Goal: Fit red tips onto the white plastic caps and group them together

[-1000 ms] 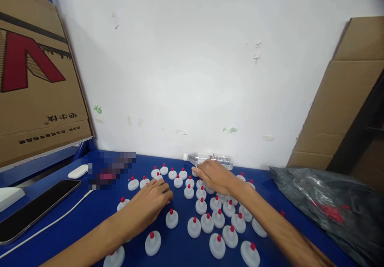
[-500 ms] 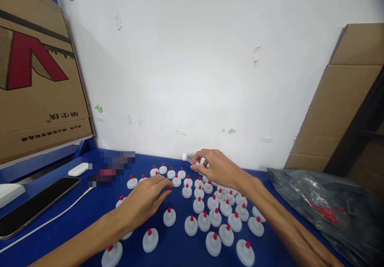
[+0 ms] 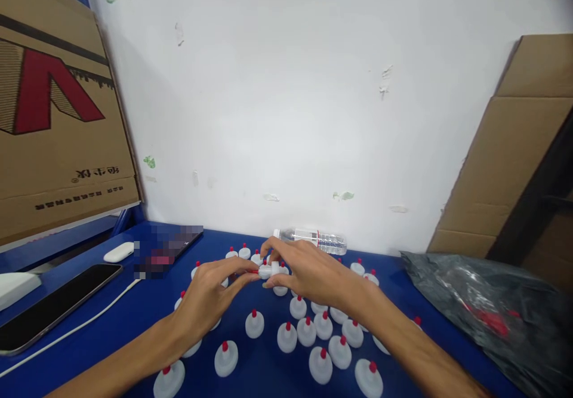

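Blue desk (image 3: 250, 374) pushed up against a scuffed white wall (image 3: 290, 99), and its middle is covered in little white caps with red tips (image 3: 308, 332), all standing upright. Both hands meet just above that crowd: the right hand (image 3: 308, 275) pinches one white cap (image 3: 267, 270) in its fingertips, and the left hand (image 3: 210, 293) reaches in, fingers nearly closed on the cap's red end. A clear water bottle (image 3: 313, 240) lies along the desk's back edge. Phone (image 3: 49, 308) near the left edge, black plastic bag (image 3: 483, 302) at the right.
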A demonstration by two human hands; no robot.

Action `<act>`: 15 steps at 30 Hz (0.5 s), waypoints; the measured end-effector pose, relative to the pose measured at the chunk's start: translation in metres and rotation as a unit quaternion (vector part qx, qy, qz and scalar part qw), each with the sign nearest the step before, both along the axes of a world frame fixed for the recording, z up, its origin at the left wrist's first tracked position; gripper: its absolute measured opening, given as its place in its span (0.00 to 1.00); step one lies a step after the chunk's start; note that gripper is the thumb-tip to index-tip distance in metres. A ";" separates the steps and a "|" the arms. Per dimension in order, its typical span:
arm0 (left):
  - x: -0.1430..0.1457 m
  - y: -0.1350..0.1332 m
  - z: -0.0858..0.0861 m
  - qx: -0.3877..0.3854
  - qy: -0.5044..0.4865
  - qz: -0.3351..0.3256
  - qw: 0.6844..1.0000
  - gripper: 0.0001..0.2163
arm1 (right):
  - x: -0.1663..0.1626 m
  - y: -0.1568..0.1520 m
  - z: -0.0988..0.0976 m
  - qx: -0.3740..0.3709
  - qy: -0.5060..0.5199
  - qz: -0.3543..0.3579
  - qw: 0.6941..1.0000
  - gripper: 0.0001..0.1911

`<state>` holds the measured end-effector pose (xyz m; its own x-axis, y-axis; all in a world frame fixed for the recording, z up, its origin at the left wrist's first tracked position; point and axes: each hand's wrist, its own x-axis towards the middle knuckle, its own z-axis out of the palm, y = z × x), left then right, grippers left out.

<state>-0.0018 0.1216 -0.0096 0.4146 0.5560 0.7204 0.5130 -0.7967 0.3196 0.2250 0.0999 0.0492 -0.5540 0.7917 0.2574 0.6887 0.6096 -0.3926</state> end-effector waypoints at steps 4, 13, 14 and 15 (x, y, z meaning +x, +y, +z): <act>-0.001 0.001 -0.002 -0.002 0.004 0.015 1.000 0.12 | -0.003 -0.002 -0.002 0.013 0.016 0.015 1.000 0.18; -0.003 0.000 0.006 -0.071 0.029 -0.029 0.997 0.15 | -0.012 -0.005 -0.003 0.035 0.039 0.045 0.998 0.12; -0.002 -0.002 0.009 -0.092 0.025 -0.040 0.995 0.15 | -0.013 -0.007 -0.002 0.035 0.041 0.054 0.997 0.13; -0.001 -0.004 0.011 -0.112 0.022 -0.048 0.992 0.15 | -0.014 -0.009 0.000 0.038 0.042 0.060 0.997 0.14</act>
